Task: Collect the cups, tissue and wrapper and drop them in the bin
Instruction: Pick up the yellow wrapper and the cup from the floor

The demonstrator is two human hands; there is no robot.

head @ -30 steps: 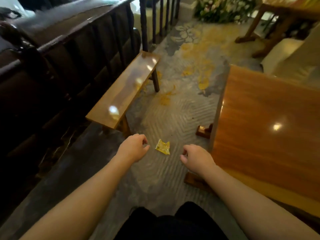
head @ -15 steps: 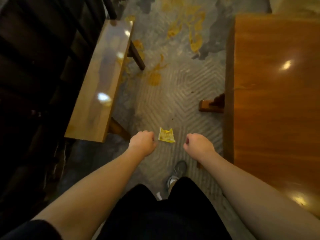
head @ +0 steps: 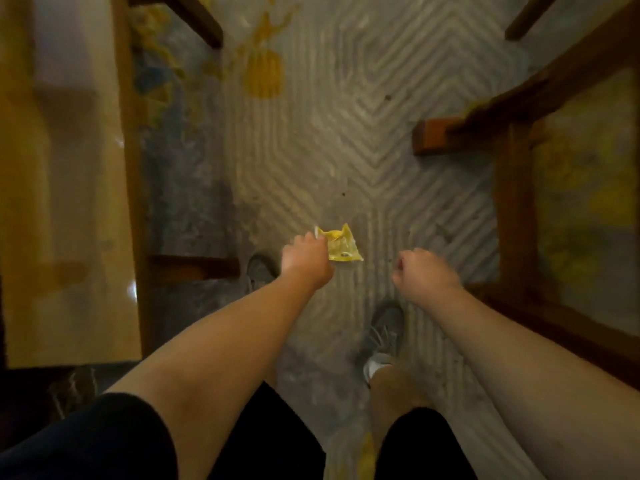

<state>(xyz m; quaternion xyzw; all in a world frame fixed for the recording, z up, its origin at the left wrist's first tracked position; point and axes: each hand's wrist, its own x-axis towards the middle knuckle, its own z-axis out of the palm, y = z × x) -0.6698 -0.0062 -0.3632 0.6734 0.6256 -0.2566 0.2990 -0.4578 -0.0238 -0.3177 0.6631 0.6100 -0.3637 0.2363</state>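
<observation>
Two bare forearms reached forward and down from dark short sleeves, over black shorts point(head: 277, 441) and a pair of grey shoes, the right shoe point(head: 384, 327) planted on the carpet below the right wrist and the left shoe point(head: 259, 271) half hidden behind the left wrist.

Right hand point(head: 424, 275) hung above the carpet with its fingers curled loosely inward toward the palm, empty, well apart from the wrapper. Left hand point(head: 306, 259) was stretched a little farther out, knuckles up, fingers bent downward; its fingertips met the left edge of the yellow wrapper point(head: 341, 245), but whether they actually pinched it or only touched it I could not tell, since the back of the hand covered the contact.

That wrapper lay crumpled on the grey carpet point(head: 346, 133) with its raised chevron lines, between the two hands and just ahead of them. A small dark mark showed on its face, too blurred to read as any brand or word.

To the left ran a glossy pale wooden bench point(head: 69, 202); to the right stood the dark wooden frame and foot of a table point(head: 512, 209). Farther ahead, a yellow patch point(head: 261, 74) coloured the carpet.
</observation>
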